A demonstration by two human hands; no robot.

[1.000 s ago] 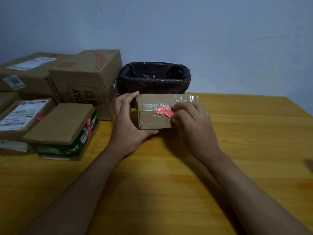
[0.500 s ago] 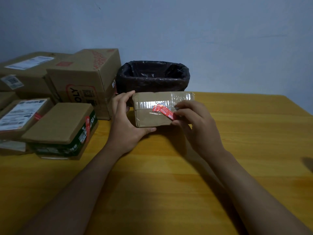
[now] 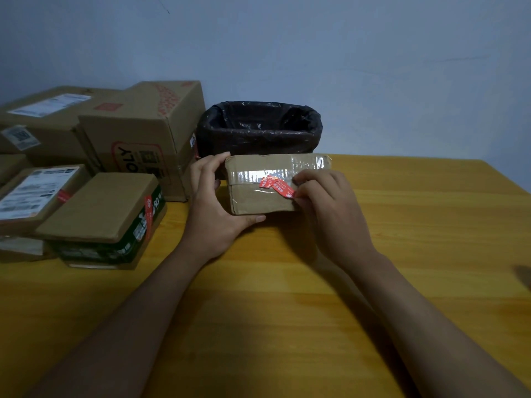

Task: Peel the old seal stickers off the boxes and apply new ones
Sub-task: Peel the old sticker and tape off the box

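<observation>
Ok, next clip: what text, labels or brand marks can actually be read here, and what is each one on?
"OLY": printed sideways on the front of the tall cardboard box; its first letters are hidden.
Red seal sticker on the small taped box: white characters, too small to read.
White shipping labels on the left boxes: blurred.
Green-sided box: red sticker and side print unreadable.

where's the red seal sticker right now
Head view, centre: the red seal sticker is on the taped box, pinched by the right hand, before the black bin.
</observation>
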